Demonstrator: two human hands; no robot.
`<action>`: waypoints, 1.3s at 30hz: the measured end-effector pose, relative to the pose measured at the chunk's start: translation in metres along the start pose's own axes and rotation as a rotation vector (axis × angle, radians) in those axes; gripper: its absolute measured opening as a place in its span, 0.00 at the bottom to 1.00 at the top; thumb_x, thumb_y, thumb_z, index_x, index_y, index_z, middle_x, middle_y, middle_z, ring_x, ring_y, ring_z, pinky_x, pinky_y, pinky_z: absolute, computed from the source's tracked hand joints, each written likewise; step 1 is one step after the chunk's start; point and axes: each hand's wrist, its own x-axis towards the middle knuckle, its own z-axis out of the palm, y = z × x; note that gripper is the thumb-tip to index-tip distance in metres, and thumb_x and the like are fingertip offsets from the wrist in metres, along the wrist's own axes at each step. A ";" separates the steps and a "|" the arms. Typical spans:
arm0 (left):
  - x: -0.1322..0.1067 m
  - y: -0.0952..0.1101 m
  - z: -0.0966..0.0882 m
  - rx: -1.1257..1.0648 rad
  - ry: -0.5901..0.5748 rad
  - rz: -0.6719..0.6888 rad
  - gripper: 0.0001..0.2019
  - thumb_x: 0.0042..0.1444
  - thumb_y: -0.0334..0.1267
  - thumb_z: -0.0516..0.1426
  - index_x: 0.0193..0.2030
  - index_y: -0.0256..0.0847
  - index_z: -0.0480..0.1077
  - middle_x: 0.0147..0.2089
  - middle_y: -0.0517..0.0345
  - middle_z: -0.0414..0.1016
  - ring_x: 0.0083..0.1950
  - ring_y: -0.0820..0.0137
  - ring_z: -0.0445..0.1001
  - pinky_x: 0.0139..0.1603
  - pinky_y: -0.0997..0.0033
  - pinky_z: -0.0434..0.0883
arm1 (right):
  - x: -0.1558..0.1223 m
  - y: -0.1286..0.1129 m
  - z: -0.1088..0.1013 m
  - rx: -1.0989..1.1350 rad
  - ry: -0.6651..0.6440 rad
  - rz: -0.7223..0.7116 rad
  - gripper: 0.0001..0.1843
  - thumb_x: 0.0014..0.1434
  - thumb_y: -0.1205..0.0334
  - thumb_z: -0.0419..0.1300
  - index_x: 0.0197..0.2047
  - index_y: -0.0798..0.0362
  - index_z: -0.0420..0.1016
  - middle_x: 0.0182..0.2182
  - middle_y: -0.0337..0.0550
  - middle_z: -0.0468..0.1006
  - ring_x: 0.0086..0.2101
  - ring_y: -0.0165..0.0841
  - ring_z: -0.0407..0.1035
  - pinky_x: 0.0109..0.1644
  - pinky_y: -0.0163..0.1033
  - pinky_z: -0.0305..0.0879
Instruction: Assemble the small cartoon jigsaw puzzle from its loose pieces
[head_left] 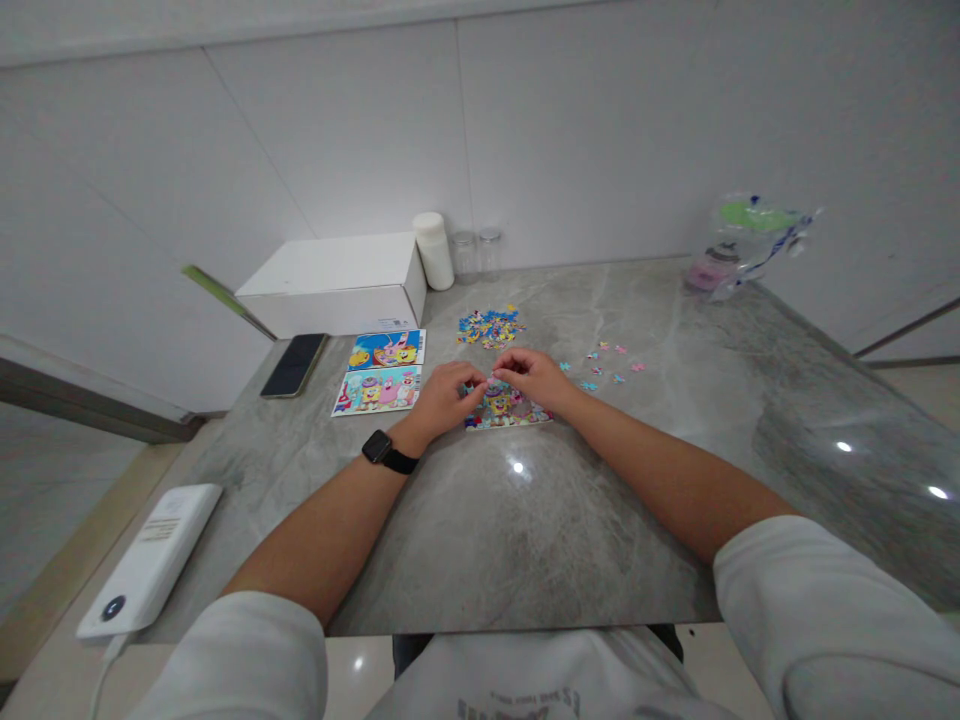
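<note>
A partly joined jigsaw puzzle (pixel 510 408) with cartoon figures lies on the grey table in front of me. My left hand (pixel 452 396) rests at its left edge, thumb and forefinger closed near its upper side. From the right, my right hand (pixel 534 374) reaches over the puzzle, its fingertips pinched together and almost meeting the left ones. A small pale pink bit, seemingly a puzzle piece, shows between the fingertips; which hand grips it is hard to make out. Behind the hands is a pile of loose puzzle pieces (pixel 490 327). Several more pieces (pixel 596 370) are scattered to the right.
Left of the puzzle lie two cartoon picture cards (pixel 381 390) and a phone (pixel 295 366). A white box (pixel 334 285), a white bottle (pixel 434 252) and two clear glasses (pixel 490 255) stand along the wall. A plastic bag (pixel 742 250) sits back right, a white power bank (pixel 154 560) front left.
</note>
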 end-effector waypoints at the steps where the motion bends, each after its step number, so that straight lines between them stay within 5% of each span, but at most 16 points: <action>1: 0.000 0.000 0.000 0.001 -0.005 0.005 0.10 0.69 0.42 0.58 0.38 0.42 0.76 0.37 0.56 0.80 0.40 0.66 0.77 0.46 0.63 0.70 | 0.000 0.000 0.000 0.001 0.002 0.004 0.12 0.58 0.51 0.67 0.38 0.51 0.80 0.29 0.37 0.79 0.29 0.31 0.68 0.36 0.38 0.62; 7: -0.001 0.000 -0.001 0.023 -0.024 0.018 0.06 0.64 0.42 0.63 0.39 0.43 0.76 0.38 0.56 0.80 0.41 0.64 0.77 0.49 0.60 0.71 | 0.000 0.001 0.002 -0.008 0.017 0.016 0.13 0.58 0.50 0.67 0.39 0.51 0.80 0.29 0.37 0.78 0.29 0.31 0.66 0.36 0.38 0.61; 17: 0.001 0.005 -0.004 0.031 0.111 -0.025 0.05 0.67 0.40 0.60 0.42 0.43 0.75 0.39 0.55 0.80 0.42 0.64 0.77 0.47 0.61 0.72 | -0.005 -0.013 -0.001 0.007 -0.071 0.004 0.16 0.62 0.48 0.67 0.43 0.51 0.82 0.30 0.38 0.78 0.29 0.30 0.67 0.35 0.36 0.63; 26: 0.001 0.008 -0.005 0.023 0.118 -0.056 0.05 0.67 0.38 0.58 0.43 0.42 0.76 0.40 0.54 0.79 0.44 0.63 0.77 0.48 0.61 0.73 | -0.009 -0.018 0.000 -0.002 -0.141 -0.047 0.19 0.60 0.49 0.69 0.51 0.49 0.81 0.33 0.38 0.81 0.32 0.32 0.72 0.40 0.38 0.69; 39: 0.002 0.013 -0.007 -0.073 0.076 -0.092 0.10 0.67 0.43 0.58 0.37 0.42 0.75 0.37 0.56 0.79 0.40 0.65 0.76 0.45 0.63 0.72 | -0.010 -0.019 -0.002 -0.024 -0.128 -0.048 0.15 0.61 0.52 0.66 0.48 0.50 0.82 0.33 0.39 0.82 0.33 0.33 0.73 0.40 0.39 0.70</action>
